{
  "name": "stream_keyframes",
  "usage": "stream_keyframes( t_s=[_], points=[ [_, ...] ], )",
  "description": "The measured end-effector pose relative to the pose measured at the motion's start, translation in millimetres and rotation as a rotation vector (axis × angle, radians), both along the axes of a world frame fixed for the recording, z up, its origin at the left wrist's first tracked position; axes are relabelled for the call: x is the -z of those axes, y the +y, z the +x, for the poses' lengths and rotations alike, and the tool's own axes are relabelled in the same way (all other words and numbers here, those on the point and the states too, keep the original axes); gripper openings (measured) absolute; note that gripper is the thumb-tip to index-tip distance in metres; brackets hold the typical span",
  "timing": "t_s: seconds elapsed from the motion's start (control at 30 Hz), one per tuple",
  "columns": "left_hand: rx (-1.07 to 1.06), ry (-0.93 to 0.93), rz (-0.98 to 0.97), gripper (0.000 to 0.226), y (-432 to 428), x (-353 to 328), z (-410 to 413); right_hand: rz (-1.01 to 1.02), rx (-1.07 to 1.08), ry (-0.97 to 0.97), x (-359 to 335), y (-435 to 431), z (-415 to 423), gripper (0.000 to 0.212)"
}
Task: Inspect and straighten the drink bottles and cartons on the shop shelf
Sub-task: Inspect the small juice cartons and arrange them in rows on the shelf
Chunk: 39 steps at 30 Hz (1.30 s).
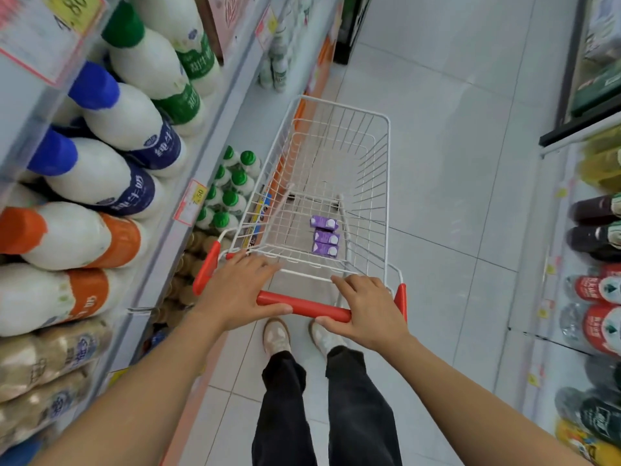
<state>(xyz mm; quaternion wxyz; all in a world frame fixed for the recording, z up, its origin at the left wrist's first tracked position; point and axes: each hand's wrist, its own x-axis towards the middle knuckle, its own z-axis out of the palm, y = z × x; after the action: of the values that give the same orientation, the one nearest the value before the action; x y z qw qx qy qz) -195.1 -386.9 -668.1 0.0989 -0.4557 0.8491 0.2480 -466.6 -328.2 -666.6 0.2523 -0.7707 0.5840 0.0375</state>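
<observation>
Both hands grip the red handle bar (304,306) of a white wire shopping cart (383,183). My left hand (240,290) wraps the bar's left end, my right hand (368,309) its right end. Three small purple cartons (325,235) lie on the cart's floor. On the left shelf stand large white milk bottles with green caps (151,62), blue caps (111,129) and orange caps (67,237). Smaller green-capped bottles (232,190) fill the shelf below.
Beige multipacks (43,375) sit at lower left. The right-hand shelf holds dark bottles (594,227), red-labelled bottles (594,307) and yellow ones (601,166). A grey tiled aisle (453,112) runs ahead between the two shelves. My legs and shoes stand behind the cart.
</observation>
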Motion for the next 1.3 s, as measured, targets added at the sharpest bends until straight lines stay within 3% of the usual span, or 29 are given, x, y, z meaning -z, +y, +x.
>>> stream_keyframes(
  t_s=[0.27,0.33,0.4,0.5,0.67,0.8,0.97,1.03,1.13,1.3],
  points=[
    [-0.102,-0.22,0.112,0.096,12.5,-18.9,-14.3,0.185,-0.044,0.062,-12.3,-8.2,-0.4,0.105],
    [-0.145,-0.212,0.111,0.075,11.6,-34.9,-16.1,0.272,-0.078,0.115,-19.1,-19.4,2.6,0.114],
    [-0.266,-0.094,0.014,0.049,15.2,-60.8,-10.1,0.283,-0.164,0.181,-35.5,-34.9,14.8,0.104],
    [-0.506,0.105,-0.253,0.046,23.0,-117.9,4.1,0.093,-0.255,0.031,-77.2,-67.3,56.4,0.066],
    [-0.765,0.166,-0.845,0.025,41.3,-249.3,25.1,-0.358,-0.355,-0.636,-214.1,-100.0,162.8,0.034],
    [-0.864,0.044,-1.251,0.021,70.2,-359.4,40.6,-0.561,-0.48,-1.011,-337.6,-98.9,224.1,0.027],
    [-0.981,-0.144,-1.558,0.036,112.1,-455.7,65.2,-0.814,-0.569,-1.253,-445.8,-77.3,267.8,0.031],
    [-1.027,-0.227,-1.596,0.047,127.0,-485.5,79.5,-0.894,-0.628,-1.269,-478.9,-69.3,281.4,0.039],
    [-1.131,-0.37,-1.467,0.064,143.1,-512.9,102.5,-1.012,-0.656,-1.145,-510.8,-62.3,300.7,0.047],
    [-1.102,-0.471,-1.343,0.066,154.2,-519.6,118.4,-1.027,-0.665,-1.002,-513.4,-63.1,312.1,0.051]
  ],
)
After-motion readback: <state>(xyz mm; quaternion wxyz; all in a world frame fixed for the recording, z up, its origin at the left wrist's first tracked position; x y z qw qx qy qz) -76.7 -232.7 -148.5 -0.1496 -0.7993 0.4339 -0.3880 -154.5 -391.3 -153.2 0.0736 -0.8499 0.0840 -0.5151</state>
